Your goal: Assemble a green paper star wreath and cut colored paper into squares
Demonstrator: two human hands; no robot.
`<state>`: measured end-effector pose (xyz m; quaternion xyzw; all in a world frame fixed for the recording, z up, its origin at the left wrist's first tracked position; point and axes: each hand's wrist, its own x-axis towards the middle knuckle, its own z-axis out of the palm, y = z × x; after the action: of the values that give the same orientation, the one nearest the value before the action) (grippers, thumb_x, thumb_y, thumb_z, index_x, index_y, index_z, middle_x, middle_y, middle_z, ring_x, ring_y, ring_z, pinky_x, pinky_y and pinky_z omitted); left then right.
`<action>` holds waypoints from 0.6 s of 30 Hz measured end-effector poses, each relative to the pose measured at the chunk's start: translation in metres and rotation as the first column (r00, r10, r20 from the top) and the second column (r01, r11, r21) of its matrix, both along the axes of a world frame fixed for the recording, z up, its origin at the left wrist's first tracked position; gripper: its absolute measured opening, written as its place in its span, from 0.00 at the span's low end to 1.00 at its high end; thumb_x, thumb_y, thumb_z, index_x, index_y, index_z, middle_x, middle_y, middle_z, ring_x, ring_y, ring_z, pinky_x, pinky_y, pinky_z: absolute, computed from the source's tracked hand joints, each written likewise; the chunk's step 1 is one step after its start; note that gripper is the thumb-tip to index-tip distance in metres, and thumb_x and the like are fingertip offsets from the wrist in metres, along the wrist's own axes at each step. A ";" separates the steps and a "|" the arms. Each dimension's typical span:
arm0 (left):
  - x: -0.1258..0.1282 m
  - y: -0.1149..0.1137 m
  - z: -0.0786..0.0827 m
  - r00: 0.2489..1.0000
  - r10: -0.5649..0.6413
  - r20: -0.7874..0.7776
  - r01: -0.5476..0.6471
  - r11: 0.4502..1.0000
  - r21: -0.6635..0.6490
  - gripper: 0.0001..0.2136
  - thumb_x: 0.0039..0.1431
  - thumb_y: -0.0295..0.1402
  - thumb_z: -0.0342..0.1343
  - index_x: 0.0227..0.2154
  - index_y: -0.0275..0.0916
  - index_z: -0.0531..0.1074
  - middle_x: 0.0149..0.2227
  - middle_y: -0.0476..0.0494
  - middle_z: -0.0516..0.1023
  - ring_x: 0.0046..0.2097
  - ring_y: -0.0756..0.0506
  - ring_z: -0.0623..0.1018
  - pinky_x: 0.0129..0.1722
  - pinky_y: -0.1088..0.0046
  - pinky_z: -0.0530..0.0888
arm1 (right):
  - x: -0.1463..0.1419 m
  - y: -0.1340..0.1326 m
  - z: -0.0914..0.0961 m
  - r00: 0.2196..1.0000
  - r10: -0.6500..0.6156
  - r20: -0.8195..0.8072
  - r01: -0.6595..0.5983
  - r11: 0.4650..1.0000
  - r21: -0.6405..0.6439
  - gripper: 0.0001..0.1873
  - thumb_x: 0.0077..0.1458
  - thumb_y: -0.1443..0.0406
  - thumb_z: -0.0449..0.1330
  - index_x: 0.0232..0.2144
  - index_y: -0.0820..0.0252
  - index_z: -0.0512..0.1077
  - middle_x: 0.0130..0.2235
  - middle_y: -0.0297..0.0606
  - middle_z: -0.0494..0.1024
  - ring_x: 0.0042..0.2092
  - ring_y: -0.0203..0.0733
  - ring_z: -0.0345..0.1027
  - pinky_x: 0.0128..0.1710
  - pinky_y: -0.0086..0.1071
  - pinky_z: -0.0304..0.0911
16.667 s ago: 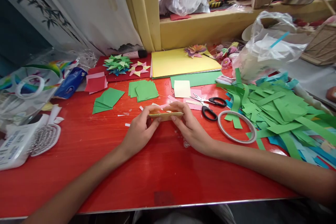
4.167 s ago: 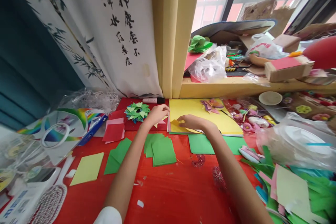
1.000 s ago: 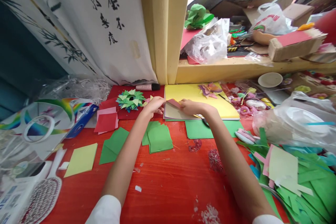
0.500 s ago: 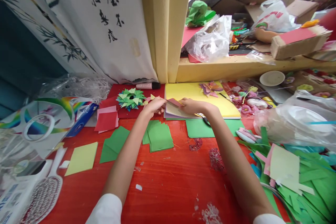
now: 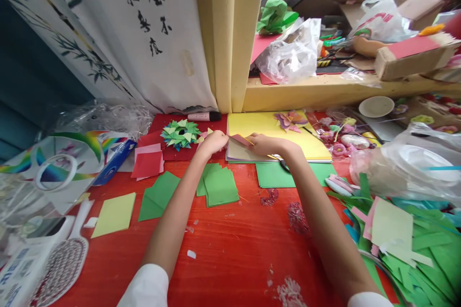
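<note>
White left sleeve (image 5: 146, 288) and right sleeve (image 5: 369, 300), both short; 2 forearms, left hand (image 5: 213, 143) and right hand (image 5: 265, 144) bare

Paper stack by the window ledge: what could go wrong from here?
1. The right hand pinches a pink sheet at one corner of the paper stack, with the left hand beside it. Pulling may drag neighbouring sheets or crease the corner.
2. A paper flower lies on the stack's top sheet and could slide off if the sheets lift.
3. The scissors lie partly under the right wrist, which could catch them.
</note>
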<state>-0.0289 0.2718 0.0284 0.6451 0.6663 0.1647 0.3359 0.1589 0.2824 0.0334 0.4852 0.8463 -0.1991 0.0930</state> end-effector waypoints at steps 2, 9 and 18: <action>0.000 -0.001 0.002 0.999 -0.001 -0.040 0.001 1.000 0.007 0.10 0.50 0.31 0.46 0.21 0.35 0.70 0.20 0.45 0.73 0.21 0.50 0.69 0.21 0.78 0.62 | 0.000 0.000 0.001 1.000 -0.001 0.000 0.001 1.000 -0.005 0.21 0.57 0.60 0.44 0.49 0.59 0.65 0.52 0.48 0.65 0.50 0.52 0.63 0.47 0.42 0.58; 0.001 -0.002 0.004 0.991 -0.013 -0.130 0.016 1.000 0.023 0.11 0.51 0.31 0.45 0.18 0.36 0.68 0.20 0.42 0.75 0.24 0.48 0.71 0.26 0.76 0.65 | -0.002 -0.005 0.008 1.000 -0.015 0.000 0.015 0.999 -0.035 0.20 0.57 0.61 0.44 0.48 0.59 0.66 0.53 0.47 0.64 0.52 0.52 0.61 0.49 0.42 0.58; 0.002 -0.003 -0.003 0.994 -0.033 -0.102 0.028 0.998 -0.056 0.12 0.50 0.30 0.47 0.13 0.37 0.64 0.14 0.42 0.70 0.19 0.48 0.69 0.23 0.75 0.64 | -0.002 -0.006 0.008 1.000 -0.026 -0.005 0.026 0.998 -0.049 0.21 0.57 0.60 0.44 0.50 0.58 0.64 0.56 0.47 0.61 0.54 0.53 0.58 0.51 0.45 0.56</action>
<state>-0.0265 0.2691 0.0256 0.6535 0.6770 0.1078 0.3209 0.1568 0.2761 0.0418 0.4931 0.8351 -0.2226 0.0998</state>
